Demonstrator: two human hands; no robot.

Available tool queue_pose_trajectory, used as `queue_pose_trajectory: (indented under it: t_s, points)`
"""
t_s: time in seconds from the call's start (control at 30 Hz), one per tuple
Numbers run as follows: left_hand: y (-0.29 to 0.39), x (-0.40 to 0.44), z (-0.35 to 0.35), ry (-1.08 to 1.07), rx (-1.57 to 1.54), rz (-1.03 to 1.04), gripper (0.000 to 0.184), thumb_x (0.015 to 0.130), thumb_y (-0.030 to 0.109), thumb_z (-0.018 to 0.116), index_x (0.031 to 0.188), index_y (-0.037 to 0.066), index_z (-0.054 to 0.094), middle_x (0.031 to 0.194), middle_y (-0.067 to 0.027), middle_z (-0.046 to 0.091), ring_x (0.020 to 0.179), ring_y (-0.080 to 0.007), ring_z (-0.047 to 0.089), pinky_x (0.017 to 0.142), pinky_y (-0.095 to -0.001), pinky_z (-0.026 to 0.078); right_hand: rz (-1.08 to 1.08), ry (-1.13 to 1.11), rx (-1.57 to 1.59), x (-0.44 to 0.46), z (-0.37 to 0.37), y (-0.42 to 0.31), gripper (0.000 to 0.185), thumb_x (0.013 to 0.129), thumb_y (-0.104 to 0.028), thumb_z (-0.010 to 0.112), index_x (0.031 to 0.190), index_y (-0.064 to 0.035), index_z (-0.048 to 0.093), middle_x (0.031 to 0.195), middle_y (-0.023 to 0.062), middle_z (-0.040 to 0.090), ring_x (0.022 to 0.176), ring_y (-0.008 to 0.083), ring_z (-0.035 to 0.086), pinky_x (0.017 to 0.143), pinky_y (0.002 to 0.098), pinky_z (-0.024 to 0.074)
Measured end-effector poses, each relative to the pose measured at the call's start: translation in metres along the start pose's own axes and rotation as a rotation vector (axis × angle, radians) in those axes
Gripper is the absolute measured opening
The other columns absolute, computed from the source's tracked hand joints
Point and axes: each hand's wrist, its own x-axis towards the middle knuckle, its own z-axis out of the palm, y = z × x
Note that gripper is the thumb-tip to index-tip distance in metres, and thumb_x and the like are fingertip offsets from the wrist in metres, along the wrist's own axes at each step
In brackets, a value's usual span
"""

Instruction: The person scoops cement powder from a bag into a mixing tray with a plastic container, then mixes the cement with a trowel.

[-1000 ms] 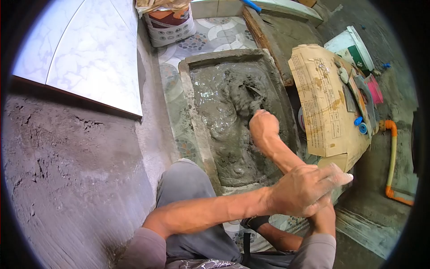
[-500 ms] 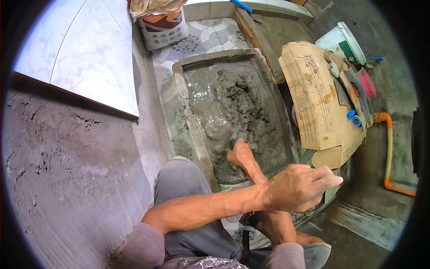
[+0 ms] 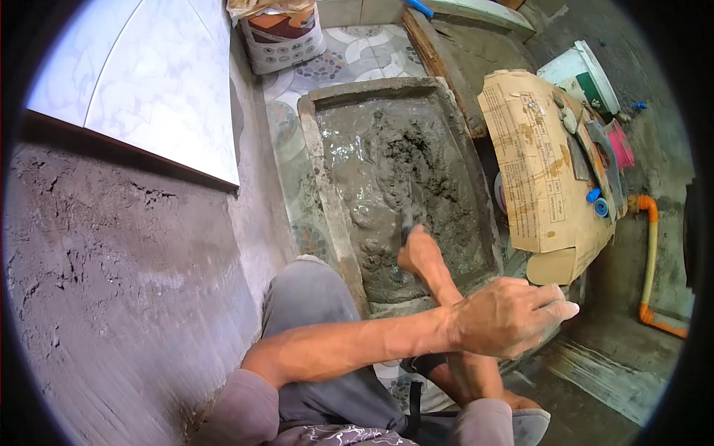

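Grey mortar [image 3: 387, 141] fills a shallow tray [image 3: 372, 91] beneath and ahead of the right hand [image 3: 424, 253]. It is smooth and glossy to that hand's left, and lumpy and darker straight ahead of it. Around the tray, patterned floor [image 3: 364, 53] shows beyond the hands and to their left. Far ahead and left of the right hand stands a printed bag [image 3: 286, 44]; nearer on that side, white tiles [image 3: 163, 97] sit above a rough grey wall [image 3: 111, 238].

Ahead and right of the right hand, a plank [image 3: 439, 63] runs near the tray's far corner. A printed brown sheet [image 3: 532, 171] lies to the right of that hand and ahead of the left hand [image 3: 509, 318], with a blue roll [image 3: 601, 207] on it. Farther out on that side are a white bucket [image 3: 589, 74], a pink cup [image 3: 619, 145] and an orange-jointed pipe [image 3: 651, 253].

The right hand is wrapped around the dark handle of a tool [image 3: 407, 233], whose blurred far end meets the mortar. The left hand is crossed over the right forearm, clear of the tray, its fingers folded together and their tips pale; its palm is hidden, so I cannot tell whether anything is inside.
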Motion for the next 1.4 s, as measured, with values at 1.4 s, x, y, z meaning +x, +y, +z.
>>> queue_pose_trajectory:
  t_s: [1.4]
  points:
    - [0.018,-0.011,0.023,-0.131,-0.036,0.119,0.043,0.083,0.010,0.060,0.125,0.000,0.059,0.105,-0.0084,0.064,0.075,-0.0175,0.063,0.060,-0.0292,0.047,-0.096,0.133,-0.176,-0.047,-0.054,0.045,0.038,0.077,-0.015,0.068,0.099,0.0049,0.045,0.079,0.0302,0.065,0.080,0.0478,0.065,0.071,0.0520,0.0530]
